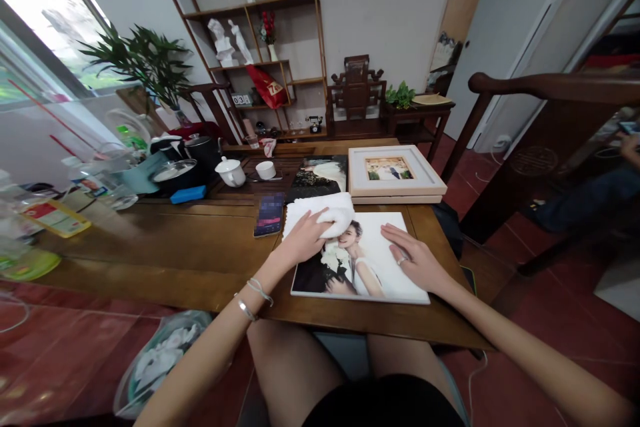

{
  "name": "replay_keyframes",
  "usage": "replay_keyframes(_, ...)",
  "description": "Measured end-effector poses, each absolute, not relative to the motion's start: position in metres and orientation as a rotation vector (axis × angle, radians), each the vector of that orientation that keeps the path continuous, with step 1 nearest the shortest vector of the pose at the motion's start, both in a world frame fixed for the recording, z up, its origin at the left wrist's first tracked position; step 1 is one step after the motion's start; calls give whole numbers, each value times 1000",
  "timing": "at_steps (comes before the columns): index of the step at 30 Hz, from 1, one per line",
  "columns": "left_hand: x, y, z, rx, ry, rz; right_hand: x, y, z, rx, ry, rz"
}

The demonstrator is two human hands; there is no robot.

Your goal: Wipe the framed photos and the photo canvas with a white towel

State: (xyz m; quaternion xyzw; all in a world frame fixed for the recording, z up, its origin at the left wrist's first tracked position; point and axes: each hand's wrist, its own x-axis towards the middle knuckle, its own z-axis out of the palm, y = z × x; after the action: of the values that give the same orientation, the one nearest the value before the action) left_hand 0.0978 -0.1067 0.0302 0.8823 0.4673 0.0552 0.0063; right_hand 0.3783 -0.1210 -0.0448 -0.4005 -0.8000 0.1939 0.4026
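Note:
A photo panel (pixel 395 273) with a printed wedding portrait lies flat at the table's near edge. My left hand (pixel 307 237) holds a white cloth (pixel 337 208) against the panel's upper left part, covering that corner. Flat on the panel's right side rests my right hand (pixel 413 257), fingers stretched out, with a ring on one finger. Just left of the cloth is a phone (pixel 269 215) with its screen lit. Behind the cloth lies a second, dark photo print (pixel 320 177), partly hidden by it.
White picture frames (pixel 435 183) are stacked at the back right. A lidded white cup (pixel 231 172), a small cup (pixel 265 170) and a blue sponge (pixel 188 195) stand left. Bottles and a yellow-labelled pack (pixel 57 217) crowd the far left. A lined bin (pixel 165 357) stands on the floor.

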Motion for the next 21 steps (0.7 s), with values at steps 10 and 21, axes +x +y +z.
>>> replay_keyframes(10,136,-218,36,2841,1065,25,379,-122,-44,-1028,-2050,460)
replay_keyframes(21,100,-112,25,2711,1485,162,379,-121,-44,-1028,-2033,469)
